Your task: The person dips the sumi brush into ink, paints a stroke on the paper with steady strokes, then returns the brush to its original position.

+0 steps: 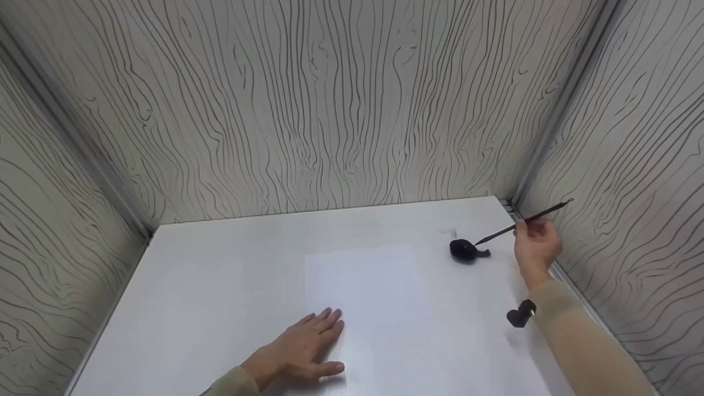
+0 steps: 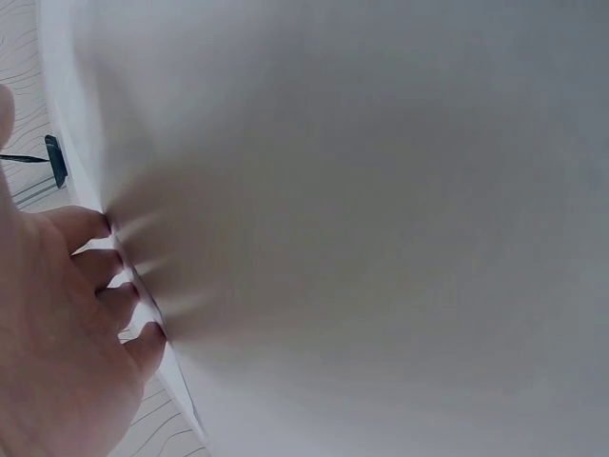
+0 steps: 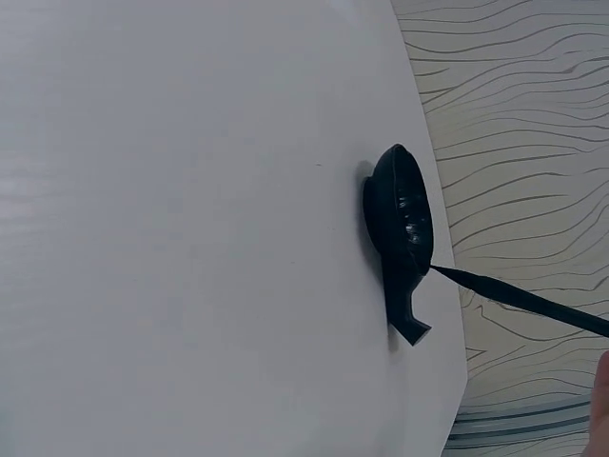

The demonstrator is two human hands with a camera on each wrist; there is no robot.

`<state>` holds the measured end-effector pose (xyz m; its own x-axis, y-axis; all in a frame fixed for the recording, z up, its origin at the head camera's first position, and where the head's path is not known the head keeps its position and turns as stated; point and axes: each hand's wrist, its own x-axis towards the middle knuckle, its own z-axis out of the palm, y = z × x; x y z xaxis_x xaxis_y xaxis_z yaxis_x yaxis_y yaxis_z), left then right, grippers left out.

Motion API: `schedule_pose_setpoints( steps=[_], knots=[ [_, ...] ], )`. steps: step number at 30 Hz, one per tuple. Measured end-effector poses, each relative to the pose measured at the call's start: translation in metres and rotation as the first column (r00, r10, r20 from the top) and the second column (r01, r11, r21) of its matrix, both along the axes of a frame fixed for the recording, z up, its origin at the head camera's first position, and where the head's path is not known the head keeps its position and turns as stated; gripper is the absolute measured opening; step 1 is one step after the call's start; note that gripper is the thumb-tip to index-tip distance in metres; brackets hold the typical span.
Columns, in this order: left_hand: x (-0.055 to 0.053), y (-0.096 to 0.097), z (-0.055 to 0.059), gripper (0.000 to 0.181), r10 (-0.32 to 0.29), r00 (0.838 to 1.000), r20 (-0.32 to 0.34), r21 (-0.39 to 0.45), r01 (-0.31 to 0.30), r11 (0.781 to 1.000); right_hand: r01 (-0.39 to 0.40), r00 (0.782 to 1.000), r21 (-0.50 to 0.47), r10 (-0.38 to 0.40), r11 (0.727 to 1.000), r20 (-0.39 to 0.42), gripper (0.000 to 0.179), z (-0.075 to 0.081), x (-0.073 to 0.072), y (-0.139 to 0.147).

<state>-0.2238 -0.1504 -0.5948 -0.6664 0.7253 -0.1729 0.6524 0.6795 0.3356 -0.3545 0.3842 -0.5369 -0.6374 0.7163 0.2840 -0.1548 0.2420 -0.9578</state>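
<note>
At the right of the head view, my right hand (image 1: pixel 538 246) pinches a dark calligraphy brush (image 1: pixel 542 213) by its handle. The brush tip (image 3: pixel 452 273) points down at the rim of a small black ink dish (image 1: pixel 463 251) with a short curved handle. In the right wrist view the dish (image 3: pixel 398 205) shows a glossy dark inside. My left hand (image 1: pixel 305 346) lies with straight, spread fingers at the lower left edge of a white sheet of paper (image 1: pixel 363 286). The left wrist view has the fingertips of this hand (image 2: pixel 62 333) touching the paper's edge.
The white tabletop (image 1: pixel 220 275) has a faint grey smudge (image 1: pixel 450 232) near the dish. Wood-grain patterned panels (image 1: pixel 330 110) stand behind and on both sides, joined by metal corner posts (image 1: pixel 566 104). A black wrist camera (image 1: pixel 521 313) sits on the right sleeve.
</note>
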Motion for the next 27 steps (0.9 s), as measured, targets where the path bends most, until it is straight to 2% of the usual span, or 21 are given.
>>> schedule_pose_setpoints(
  steps=[5, 9, 14, 21, 27],
  knots=[
    [0.000, 0.000, -0.001, 0.101, 0.028, 0.999, 0.041, 0.010, -0.029, 1.000, -0.009, 0.999, 0.016, 0.009, 1.000, -0.033, 0.012, 0.006, -0.001, 0.001],
    [-0.001, -0.001, -0.002, 0.100, 0.030, 0.999, 0.044, 0.007, -0.030, 1.000, -0.030, 0.999, 0.004, 0.030, 1.000, -0.014, 0.011, 0.007, 0.000, 0.000],
    [-0.001, -0.001, -0.002, 0.102, 0.030, 0.999, 0.041, 0.007, -0.030, 1.000, -0.056, 0.998, -0.016, 0.056, 0.998, 0.000, 0.007, 0.001, 0.002, -0.002],
    [-0.002, 0.000, -0.002, 0.101, 0.036, 0.998, 0.046, 0.000, -0.036, 0.999, -0.099, 0.995, -0.075, 0.097, 0.992, -0.023, 0.008, -0.009, 0.002, 0.000],
    [-0.001, 0.000, -0.003, 0.102, 0.036, 0.999, 0.040, 0.002, -0.036, 0.999, -0.096, 0.995, -0.085, 0.096, 0.992, -0.015, 0.011, -0.010, 0.004, -0.002]
  ],
)
